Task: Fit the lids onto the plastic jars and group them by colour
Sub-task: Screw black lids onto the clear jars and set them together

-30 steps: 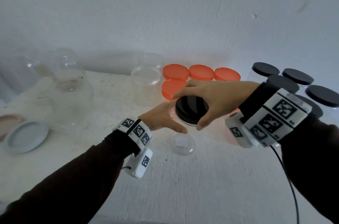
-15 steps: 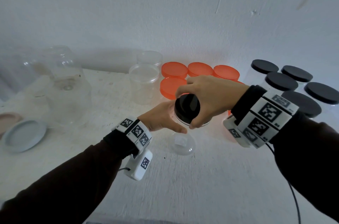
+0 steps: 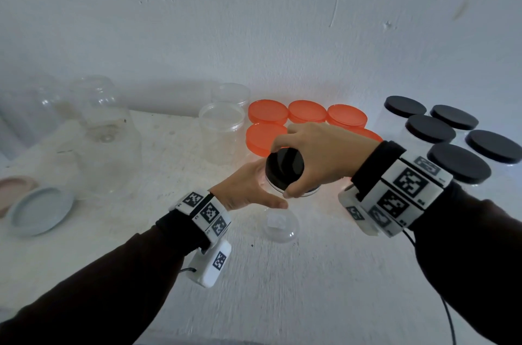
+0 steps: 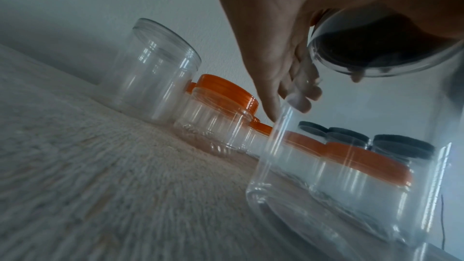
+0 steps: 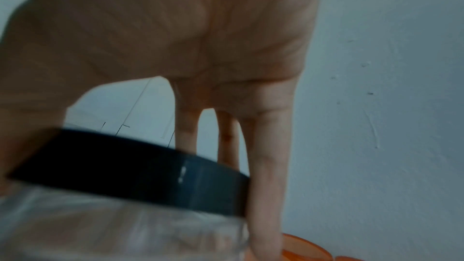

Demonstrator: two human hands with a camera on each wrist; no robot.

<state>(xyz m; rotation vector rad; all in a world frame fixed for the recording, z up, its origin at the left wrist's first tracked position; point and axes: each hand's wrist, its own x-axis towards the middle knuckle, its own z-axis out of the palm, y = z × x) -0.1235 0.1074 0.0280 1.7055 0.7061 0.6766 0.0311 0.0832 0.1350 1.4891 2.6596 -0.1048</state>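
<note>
I am seeing five black-lidded jars [image 3: 429, 129] grouped at right and orange-lidded jars [image 3: 308, 111] mid-surface, while open jars [image 3: 221, 129] are waiting. My left hand [image 3: 248, 186] is gripping a clear jar [image 4: 351, 186]; my right hand [image 3: 324, 158] is gripping its black lid [image 3: 284, 166].

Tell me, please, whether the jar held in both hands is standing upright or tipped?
Tipped. The jar leans off the table, its black lid tilted toward the camera, while the left hand holds its side and the right hand grips the lid.
</note>
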